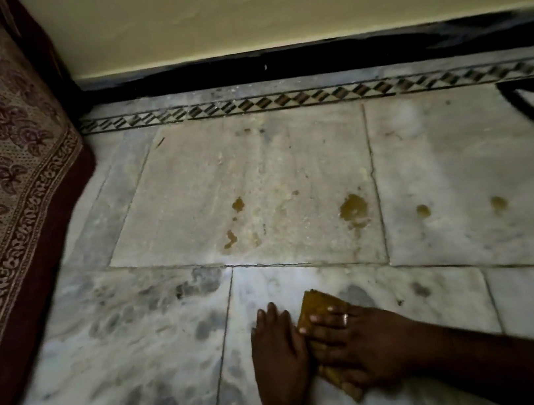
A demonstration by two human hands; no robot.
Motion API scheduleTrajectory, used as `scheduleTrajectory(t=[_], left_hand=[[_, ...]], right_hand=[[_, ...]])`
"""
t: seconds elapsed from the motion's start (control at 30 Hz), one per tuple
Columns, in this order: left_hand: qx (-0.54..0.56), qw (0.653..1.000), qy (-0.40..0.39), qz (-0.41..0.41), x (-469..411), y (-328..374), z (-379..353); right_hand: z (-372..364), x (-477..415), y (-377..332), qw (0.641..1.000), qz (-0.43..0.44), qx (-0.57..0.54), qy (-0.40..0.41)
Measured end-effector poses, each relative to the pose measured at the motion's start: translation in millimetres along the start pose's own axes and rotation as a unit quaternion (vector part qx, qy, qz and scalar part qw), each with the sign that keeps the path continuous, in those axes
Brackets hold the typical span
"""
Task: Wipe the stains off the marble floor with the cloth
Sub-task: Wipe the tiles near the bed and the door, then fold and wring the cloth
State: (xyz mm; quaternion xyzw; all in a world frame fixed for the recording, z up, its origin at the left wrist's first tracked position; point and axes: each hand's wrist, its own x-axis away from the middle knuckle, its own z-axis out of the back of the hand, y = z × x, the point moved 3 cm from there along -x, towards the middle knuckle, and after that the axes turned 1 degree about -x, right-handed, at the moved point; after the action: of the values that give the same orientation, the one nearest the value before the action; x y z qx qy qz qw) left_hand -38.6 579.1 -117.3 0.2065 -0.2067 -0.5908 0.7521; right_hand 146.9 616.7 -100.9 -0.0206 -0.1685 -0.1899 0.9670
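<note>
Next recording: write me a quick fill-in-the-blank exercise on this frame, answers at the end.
1. The right hand, which wears a ____, lies flat on the yellow cloth.
2. The left hand rests flat on the marble floor, just ____ of the cloth.
3. The brown stains lie between the cloth and the ____.
Missing words: ring; left; wall.

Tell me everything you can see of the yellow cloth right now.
The mustard-yellow folded cloth lies flat on the grey-veined white marble floor, a thick pad set at a slant. The right hand rests flat across its middle, so only its two ends show. The left hand lies flat beside its left edge. The brown stains lie apart from it.
</note>
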Motion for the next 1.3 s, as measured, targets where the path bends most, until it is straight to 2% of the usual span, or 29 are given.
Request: scheduleTrajectory(t=[0.03,0.13,0.33,0.4,0.43,0.5,0.57,0.6,0.67,0.73,0.93,1.03,1.13,1.3], left_hand=[[-0.001,1.0,-0.002,0.007,2.8,10.8,-1.9],[0.022,0.996,-0.081,0.034,10.7,44.3,-5.4],[0.024,0.987,-0.159,0.01,44.5,83.9,-16.0],[0.054,0.978,-0.2,0.023,54.1,93.6,-14.0],[0.076,0.972,-0.221,0.035,56.5,97.1,-13.2],[0.144,0.954,-0.256,0.068,61.2,101.1,-9.2],[0.24,0.927,-0.266,0.114,61.3,104.7,-0.7],[0.282,0.912,-0.268,0.133,59.4,107.9,3.7],[0.345,0.881,-0.286,0.15,55.0,121.0,12.0],[0.369,0.866,-0.301,0.15,48.4,136.7,22.6],[0.407,0.863,-0.272,0.123,21.7,165.2,54.7],[0.389,0.877,-0.273,0.069,10.2,174.6,71.3],[0.369,0.877,-0.304,0.046,7.1,181.6,77.2],[0.386,0.859,-0.337,-0.005,18.5,198.5,72.6]], right_hand=[[0.4,7.6,2.2,1.0,-0.013,-0.007,-0.022],[0.6,33.7,-0.7,0.995,-0.058,-0.031,-0.074],[13.2,91.0,-30.6,0.982,-0.146,-0.085,-0.084],[18.1,109.0,-45.8,0.974,-0.173,-0.119,-0.09],[10.9,116.1,-52.6,0.973,-0.17,-0.144,-0.062],[8.5,131.4,-68.2,0.956,-0.182,-0.209,-0.098],[15.3,138.7,-73.7,0.945,-0.231,-0.231,0.017],[18.9,142.0,-72.9,0.929,-0.267,-0.253,0.037],[28.0,146.3,-67.5,0.896,-0.293,-0.334,0.023],[38.7,150.4,-56.0,0.857,-0.326,-0.396,0.053],[83.8,171.2,-21.6,0.681,-0.433,-0.526,0.268],[107.1,176.0,0.3,0.608,-0.462,-0.558,0.325],[141.1,178.2,18.2,0.589,-0.466,-0.57,0.333],[189.4,180.8,38.3,0.625,-0.415,-0.576,0.324]])
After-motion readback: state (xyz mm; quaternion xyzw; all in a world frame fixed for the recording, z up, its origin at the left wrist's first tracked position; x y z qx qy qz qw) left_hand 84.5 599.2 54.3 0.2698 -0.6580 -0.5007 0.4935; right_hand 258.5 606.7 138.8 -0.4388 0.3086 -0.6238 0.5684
